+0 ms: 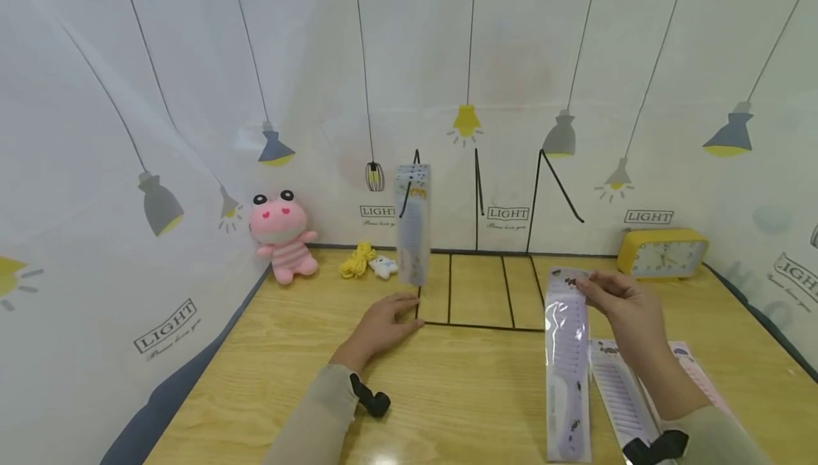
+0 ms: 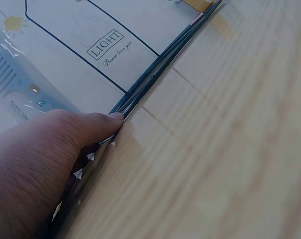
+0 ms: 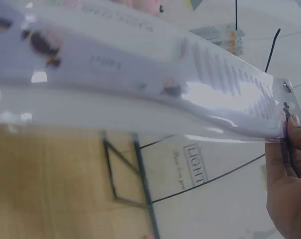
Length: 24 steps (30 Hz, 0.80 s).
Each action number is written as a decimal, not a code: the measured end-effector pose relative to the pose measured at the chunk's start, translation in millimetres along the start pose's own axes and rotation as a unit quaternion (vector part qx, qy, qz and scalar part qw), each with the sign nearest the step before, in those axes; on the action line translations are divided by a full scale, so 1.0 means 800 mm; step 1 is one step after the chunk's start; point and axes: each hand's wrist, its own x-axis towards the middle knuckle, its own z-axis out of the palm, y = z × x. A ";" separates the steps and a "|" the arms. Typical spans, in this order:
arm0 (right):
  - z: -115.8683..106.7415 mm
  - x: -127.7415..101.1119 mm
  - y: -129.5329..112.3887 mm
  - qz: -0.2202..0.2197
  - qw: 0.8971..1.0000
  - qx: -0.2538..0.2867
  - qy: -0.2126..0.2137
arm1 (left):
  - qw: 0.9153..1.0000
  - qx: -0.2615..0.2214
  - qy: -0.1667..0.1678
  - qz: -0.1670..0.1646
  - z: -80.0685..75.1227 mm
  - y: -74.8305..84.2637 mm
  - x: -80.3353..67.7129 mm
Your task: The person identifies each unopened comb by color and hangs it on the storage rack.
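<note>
My right hand (image 1: 629, 309) pinches the top of a purple plastic comb in a clear packet (image 1: 567, 373), which hangs upright at the right of the rack. The right wrist view shows the thumb against the header of this packaged comb (image 3: 225, 84). A black wire rack (image 1: 479, 326) stands on the table with prongs rising at the back. At its front left corner, my left hand (image 1: 383, 326) holds the base wire, its thumb (image 2: 98, 127) lying on it in the left wrist view. Several packaged blue combs (image 1: 412, 238) hang on the rack's left prong, above this hand.
More packaged combs, one purple (image 1: 620, 387) and one pink (image 1: 699, 373), lie under my right forearm. A yellow clock (image 1: 663, 253) stands at the back right. A pink plush toy (image 1: 284, 238), yellow yarn (image 1: 358, 260) and a small white toy (image 1: 383, 267) sit at the back left.
</note>
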 end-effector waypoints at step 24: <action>0.078 0.022 -0.060 -0.088 0.991 -0.090 -0.050 | 1.000 0.004 0.001 -0.001 -0.001 -0.001 0.000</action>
